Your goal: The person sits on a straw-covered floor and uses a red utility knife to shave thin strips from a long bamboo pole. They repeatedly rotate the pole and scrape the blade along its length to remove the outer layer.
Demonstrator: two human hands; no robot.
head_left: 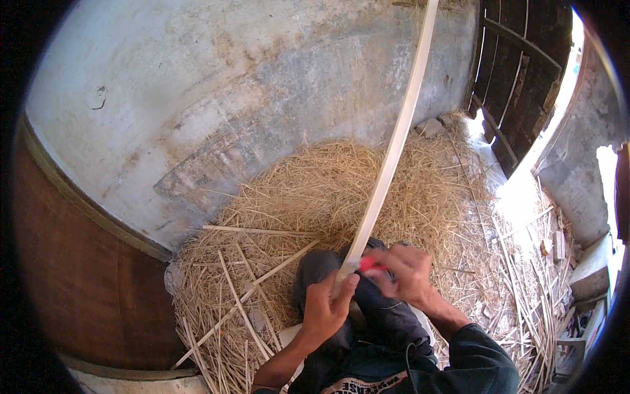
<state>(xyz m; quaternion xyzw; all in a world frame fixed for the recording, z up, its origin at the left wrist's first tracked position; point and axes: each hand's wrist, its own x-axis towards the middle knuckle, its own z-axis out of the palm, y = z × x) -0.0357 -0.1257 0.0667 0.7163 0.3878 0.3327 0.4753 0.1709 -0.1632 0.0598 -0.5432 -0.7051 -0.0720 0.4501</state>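
The pale, flat strip (392, 154) is located between the hands. Its lower end sits in the left fingers; its 2 long edges run up and slightly right from them, past the upper limit of the view. The far end is out of view.

The left hand (326, 307) is closed narrow around the strip, thumb on the right side. The right hand (407, 272) is curled around a red tool (371, 264) at the strip's right edge, just above the left thumb. Motion blur hides the tool's shape and the exact spacing of the right fingers; contact with the strip cannot be told.

Directly below the fingers are the knees in dark trousers (318, 272). Ahead of the fingers, a heap of straw-like shavings (315, 177) extends to the foot of the stained wall (197, 79). Above this heap, open room borders both strip edges.

Left of the left fingers, loose thin strips (230, 318) lie crossed on the shavings; farther left stands a brown panel (98, 262). Right of the right fingers, more long strips lie on the floor. Beyond them, ahead and right, is a dark slatted door (518, 72).
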